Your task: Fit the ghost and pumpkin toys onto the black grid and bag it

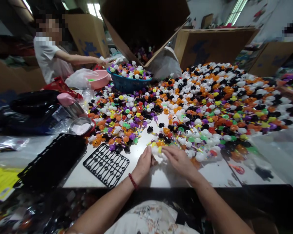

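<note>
Close to the table's front edge, my left hand (144,163) pinches a small white and yellow plastic piece (156,149), its exact kind too blurred to tell. The fingers of my right hand (180,161) close on the yellow end of the same piece from the other side. Just beyond my hands lie loose small toys (185,143) in orange, black, white, purple and green, some shaped like ghosts and pumpkins. To the left of my left hand a black plastic grid tray (106,165) rests flat on the white tabletop (134,182).
A stack of black grids (56,159) lies further left, near a metal bowl (80,126). Behind the heap stand a blue basket (129,84) of toys, a pink basin (100,79) and a tilted cardboard box (146,29). Another person (48,58) reaches toward the basket.
</note>
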The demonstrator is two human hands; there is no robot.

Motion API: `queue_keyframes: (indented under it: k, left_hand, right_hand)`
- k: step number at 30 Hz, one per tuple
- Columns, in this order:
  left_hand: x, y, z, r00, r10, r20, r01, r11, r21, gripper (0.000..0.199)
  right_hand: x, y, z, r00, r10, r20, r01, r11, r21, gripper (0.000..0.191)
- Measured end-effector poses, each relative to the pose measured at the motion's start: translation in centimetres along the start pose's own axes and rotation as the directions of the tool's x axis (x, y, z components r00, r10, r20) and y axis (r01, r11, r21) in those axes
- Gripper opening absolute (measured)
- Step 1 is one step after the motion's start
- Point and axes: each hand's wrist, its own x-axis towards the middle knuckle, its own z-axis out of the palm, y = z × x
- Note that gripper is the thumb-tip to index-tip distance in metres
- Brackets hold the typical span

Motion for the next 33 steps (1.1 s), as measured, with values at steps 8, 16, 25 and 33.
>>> queue_keyframes:
  k: [8,16,25,33]
  left_hand:
    - [5.9,5.1,-2.3,0.897,0.442,0.006,-0.275,0.547,0.791,0.010]
    - [6.7,7.1,-3.0,0.903,0.430,0.019,-0.220,0.424,0.878,0.019]
    - [12.6,10.0,-0.5,0.881,0.445,0.161,-0.279,0.215,0.936,0.020]
    - [24.3,12.2,6.7,0.889,0.418,0.188,-0.292,0.199,0.936,0.035]
  right_hand:
    - [7.7,1.2,-3.8,0.953,-0.072,-0.293,-0.151,0.728,-0.669,0.036]
    - [16.6,1.1,10.2,0.954,0.198,0.226,0.007,0.738,-0.675,0.029]
    - [15.3,2.1,9.2,0.992,0.087,0.094,-0.013,0.800,-0.600,0.032]
    - [5.4,0.3,5.0,0.996,0.090,-0.023,-0.092,0.906,-0.413,0.065]
